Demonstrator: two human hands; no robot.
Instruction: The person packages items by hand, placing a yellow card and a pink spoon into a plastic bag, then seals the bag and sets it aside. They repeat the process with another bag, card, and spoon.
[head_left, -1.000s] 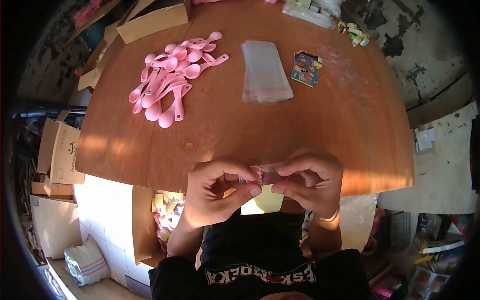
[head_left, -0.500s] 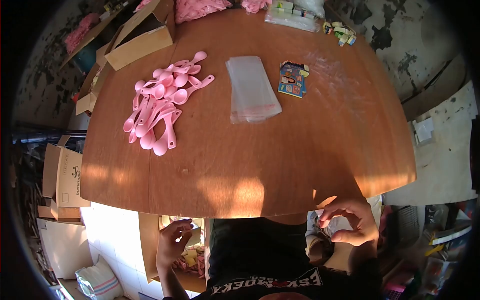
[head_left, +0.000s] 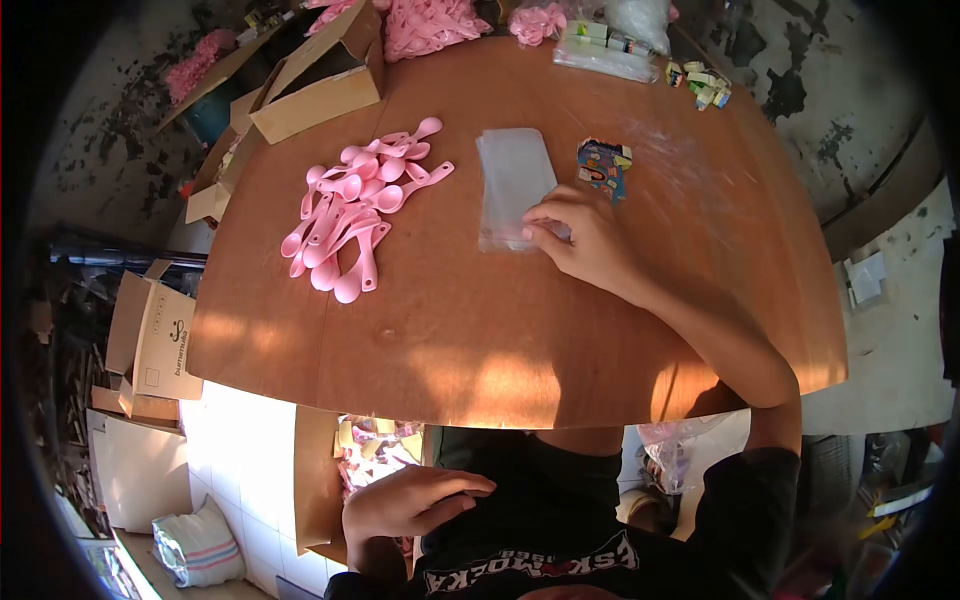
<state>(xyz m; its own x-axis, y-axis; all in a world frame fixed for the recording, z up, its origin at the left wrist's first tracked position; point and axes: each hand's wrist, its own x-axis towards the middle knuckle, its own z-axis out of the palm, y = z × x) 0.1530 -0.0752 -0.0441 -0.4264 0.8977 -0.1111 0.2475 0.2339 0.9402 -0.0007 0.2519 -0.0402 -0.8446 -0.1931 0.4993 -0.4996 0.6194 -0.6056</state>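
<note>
My right hand [head_left: 578,232] reaches over the table to a stack of clear plastic bags [head_left: 510,165]. Its thumb and forefinger pinch at the lower right edge of the top bag, and the stack lies flat. Just right of that hand is a small pile of printed cards [head_left: 604,165], blue with pictures. My left hand [head_left: 420,502] is low in front of my body, below the table edge, fingers stretched out and nothing in it. Left of the bags lies a heap of pink plastic spoons [head_left: 365,180].
The brown wooden table [head_left: 450,320] has a curved outline. A cardboard box [head_left: 320,105] and a bag of pink spoons [head_left: 430,28] stand at the back. Small boxes [head_left: 703,85] lie back right. Beneath the table edge, an open carton [head_left: 318,480] holds small packs.
My right hand has moved from below the table's right edge up to the plastic bags. My left hand has shifted right toward my body, fingers straighter. The view has shifted slightly.
</note>
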